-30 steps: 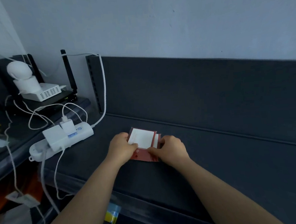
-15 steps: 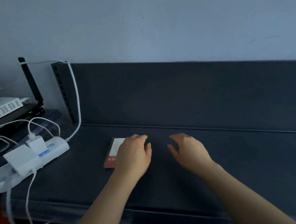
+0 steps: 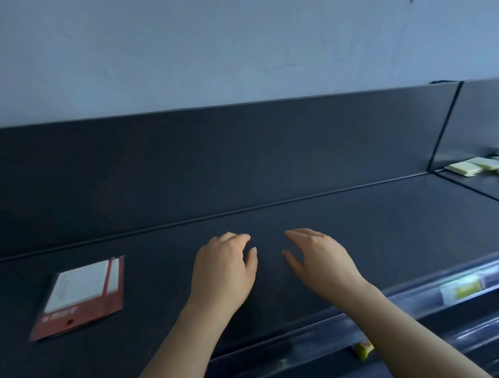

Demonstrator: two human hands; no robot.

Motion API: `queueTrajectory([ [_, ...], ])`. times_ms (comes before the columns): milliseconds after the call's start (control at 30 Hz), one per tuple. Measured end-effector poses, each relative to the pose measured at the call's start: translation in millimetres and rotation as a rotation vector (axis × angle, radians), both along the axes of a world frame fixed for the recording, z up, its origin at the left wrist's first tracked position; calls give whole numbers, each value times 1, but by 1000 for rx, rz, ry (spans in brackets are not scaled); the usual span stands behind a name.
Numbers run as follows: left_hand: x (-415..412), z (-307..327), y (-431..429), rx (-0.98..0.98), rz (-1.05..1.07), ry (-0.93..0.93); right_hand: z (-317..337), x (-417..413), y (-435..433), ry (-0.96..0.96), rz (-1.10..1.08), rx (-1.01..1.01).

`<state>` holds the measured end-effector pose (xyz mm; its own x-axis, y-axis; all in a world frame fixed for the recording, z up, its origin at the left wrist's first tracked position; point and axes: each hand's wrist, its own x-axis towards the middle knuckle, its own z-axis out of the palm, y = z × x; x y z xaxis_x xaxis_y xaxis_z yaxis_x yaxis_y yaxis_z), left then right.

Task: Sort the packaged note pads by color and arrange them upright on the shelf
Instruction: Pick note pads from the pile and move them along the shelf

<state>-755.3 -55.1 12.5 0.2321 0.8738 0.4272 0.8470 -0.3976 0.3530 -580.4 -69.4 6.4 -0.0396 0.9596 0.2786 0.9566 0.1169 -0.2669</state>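
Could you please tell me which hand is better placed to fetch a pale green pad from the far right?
Probably the right hand: it is open, empty and on the side nearer the pale green pads. The left hand would need to reach across it.

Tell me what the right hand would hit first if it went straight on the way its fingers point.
Likely the dark upright back panel of the shelf: the right hand points forward and slightly left over bare dark shelf board. The left hand lies beside that line; depth is unclear.
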Motion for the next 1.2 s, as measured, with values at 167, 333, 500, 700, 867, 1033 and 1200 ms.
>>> queueTrajectory([
  [167,78,2,-5,19,-64,25,5,79,-23,-10,-97,12],
  [333,171,5,-18,21,-121,10,12,170,-50,-16,-176,0],
  [500,268,5,-30,35,-180,0,18,265,-77,-18,-239,-3],
  [700,371,2,-32,10,-238,19,14,364,-98,12,-333,-18],
  [867,441,4,-17,-27,-276,76,9,433,-96,39,-431,-26],
  [1033,509,7,11,-79,-336,56,2,495,-76,46,-509,-47],
  [1200,566,12,49,-148,-354,41,6,552,-49,51,-562,-44],
])
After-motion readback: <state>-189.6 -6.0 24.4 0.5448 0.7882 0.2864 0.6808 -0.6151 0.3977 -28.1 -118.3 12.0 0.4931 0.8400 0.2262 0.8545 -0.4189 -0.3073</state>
